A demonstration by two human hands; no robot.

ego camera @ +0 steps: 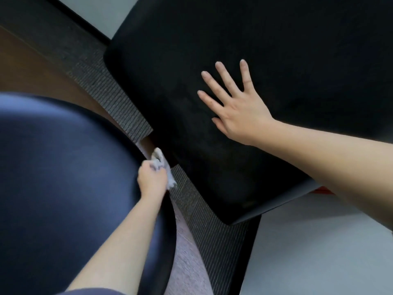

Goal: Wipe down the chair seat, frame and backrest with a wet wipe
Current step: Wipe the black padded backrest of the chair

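Gripping wet wipe in curled left hand fingers | right hand fingers straight on seat

no readable text, no labels, no brands, no numbers anywhere

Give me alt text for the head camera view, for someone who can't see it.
A person's left hand grips a crumpled wet wipe at the rim of a glossy dark blue chair surface. The right hand lies flat, fingers spread, on a black padded seat.
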